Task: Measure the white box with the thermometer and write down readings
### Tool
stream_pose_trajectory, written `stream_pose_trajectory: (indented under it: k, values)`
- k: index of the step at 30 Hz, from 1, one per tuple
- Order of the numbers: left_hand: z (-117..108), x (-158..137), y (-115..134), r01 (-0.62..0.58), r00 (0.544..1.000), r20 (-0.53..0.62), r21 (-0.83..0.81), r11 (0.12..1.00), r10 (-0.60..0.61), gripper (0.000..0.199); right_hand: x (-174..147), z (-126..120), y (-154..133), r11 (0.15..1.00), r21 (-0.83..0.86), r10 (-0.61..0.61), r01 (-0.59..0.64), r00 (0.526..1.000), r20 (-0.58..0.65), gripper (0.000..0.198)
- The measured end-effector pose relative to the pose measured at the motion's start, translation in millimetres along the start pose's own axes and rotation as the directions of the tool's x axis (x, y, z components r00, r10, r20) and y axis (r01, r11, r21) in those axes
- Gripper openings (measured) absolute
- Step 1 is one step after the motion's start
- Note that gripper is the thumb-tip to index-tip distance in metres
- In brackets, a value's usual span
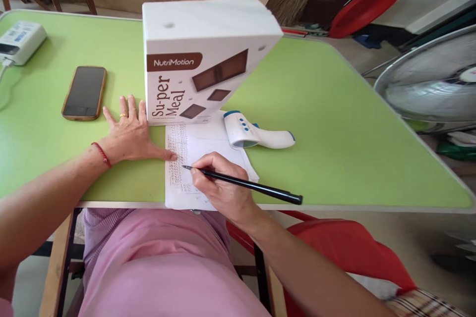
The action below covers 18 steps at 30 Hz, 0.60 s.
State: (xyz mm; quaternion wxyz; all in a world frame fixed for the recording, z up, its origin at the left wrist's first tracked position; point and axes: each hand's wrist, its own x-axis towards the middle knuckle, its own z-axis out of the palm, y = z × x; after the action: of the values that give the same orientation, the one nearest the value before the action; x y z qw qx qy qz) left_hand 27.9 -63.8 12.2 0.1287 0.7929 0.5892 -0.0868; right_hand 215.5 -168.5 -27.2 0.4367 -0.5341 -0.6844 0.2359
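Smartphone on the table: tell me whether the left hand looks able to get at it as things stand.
Probably yes: the left hand lies spread, holding nothing, close to the smartphone, with only green tabletop visible between them.

Your pen (256,186) is black. Your paper (204,146) is white, with rows of small dark marks on it. The table (334,133) is bright green with a pale edge. The box (201,44) is white with brown letters and brown pictures, and white letters on a brown patch. The thermometer (266,137) is white with blue dots. Your phone (85,91) is dark, in a brown case. Your shirt (167,267) is pink, your bracelet (101,154) red, your ring (123,115) gold.
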Motion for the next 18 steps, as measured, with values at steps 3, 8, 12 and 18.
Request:
stream_pose_trajectory:
  k: [3, 8, 12, 18]
  values:
    - [-0.2, -0.2, 0.4, -0.002, 1.0, 0.005, 0.004, 1.0, 0.002, 0.159, -0.4, 0.3, 1.2, 1.0, -0.014, -0.018, 0.018, 1.0, -0.014, 0.01]
    - [-1.1, -0.5, 0.7, -0.003, 1.0, 0.013, 0.002, 1.0, 0.003, 0.159, -0.1, 0.0, 1.3, 1.0, -0.006, -0.015, 0.015, 1.0, -0.021, 0.01]
    - [-1.3, -0.1, 0.2, -0.001, 1.0, 0.016, 0.001, 1.0, 0.001, 0.159, 0.5, -0.8, -0.3, 1.0, 0.007, 0.02, -0.02, 0.999, -0.04, 0.01]
    - [-1.5, 0.2, 0.4, -0.001, 1.0, 0.019, -0.003, 1.0, 0.001, 0.159, 0.7, -0.1, -0.6, 1.0, 0.014, 0.02, -0.019, 0.999, -0.038, 0.01]
